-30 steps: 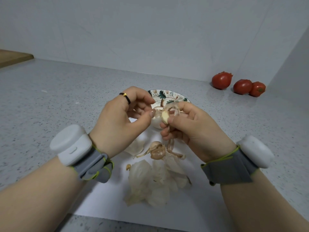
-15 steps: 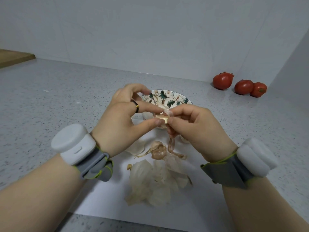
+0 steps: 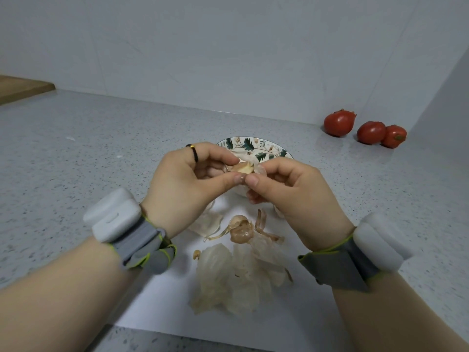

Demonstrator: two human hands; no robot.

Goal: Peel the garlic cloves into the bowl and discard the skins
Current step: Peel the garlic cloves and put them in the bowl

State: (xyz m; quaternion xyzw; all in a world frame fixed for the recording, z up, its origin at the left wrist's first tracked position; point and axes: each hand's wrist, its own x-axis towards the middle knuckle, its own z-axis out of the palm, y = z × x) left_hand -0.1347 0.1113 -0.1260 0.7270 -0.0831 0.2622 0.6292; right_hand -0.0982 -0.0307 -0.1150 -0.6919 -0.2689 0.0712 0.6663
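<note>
Two hands meet just above the near rim of the leaf-patterned bowl (image 3: 253,144), and between them sits one garlic clove (image 3: 244,168), partly bared and yellowish. The left hand (image 3: 187,184) has its fingers (image 3: 237,178) curled in, thumb and forefinger pinching the clove's left end. The right hand (image 3: 291,191) is curled too, thumb and forefinger closing on the right end, where a pale flap of skin clings. Both thumbs touch tip to tip under the clove.

What the next pull turns on is that the clove's long axis runs roughly left to right, from one pinch to the other, with the loose flap on the right-hand side. So the right hand looks nearer the skin and better placed to strip it, while the left steadies the body. The bowl lies directly behind and below, so a bared clove would need only a short drop forward.

Shed skins (image 3: 228,275) lie heaped on a white sheet (image 3: 165,288) on the desk (image 3: 76,161), nearer the person, with a brown root stub (image 3: 241,229) among them, well placed for dropping the flap
</note>
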